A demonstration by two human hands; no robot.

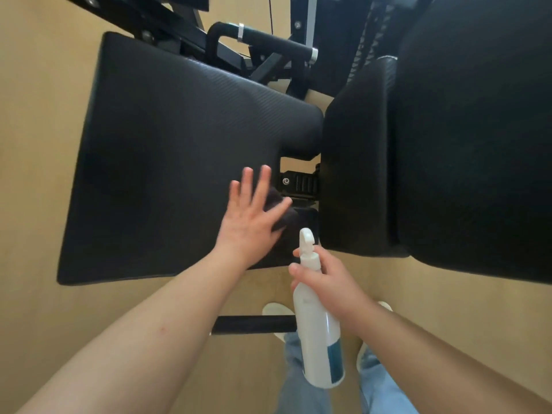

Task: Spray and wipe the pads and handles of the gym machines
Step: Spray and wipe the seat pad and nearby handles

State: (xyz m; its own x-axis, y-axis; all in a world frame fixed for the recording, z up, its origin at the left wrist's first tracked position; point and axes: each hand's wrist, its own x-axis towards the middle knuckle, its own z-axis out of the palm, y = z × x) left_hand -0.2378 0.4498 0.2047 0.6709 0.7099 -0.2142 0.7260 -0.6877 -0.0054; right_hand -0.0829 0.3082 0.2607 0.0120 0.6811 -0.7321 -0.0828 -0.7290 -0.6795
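The left hand (pixel 249 213) lies flat with its fingers straight and spread, pressing a dark, soft-looking cloth (pixel 280 209) against the near right corner of the seat pad (pixel 167 150), a broad, rounded-cornered slab of black vinyl with a fine ribbed grain. The cloth is bunched and mostly hidden under the palm and fingers. The right hand (pixel 328 277) is curled around the neck of a spray bottle (pixel 318 327), a smooth white plastic cylinder with a teal label band near its base and a white trigger head pointing toward the pad; the bottle is held in the air just beside the pad's front edge. To the right rises the back pad (pixel 466 138), thick, black and finely textured. Beyond the seat sits a black padded handle (pixel 274 40) with metal end rings, on a black steel frame above tan flooring (pixel 33 115).
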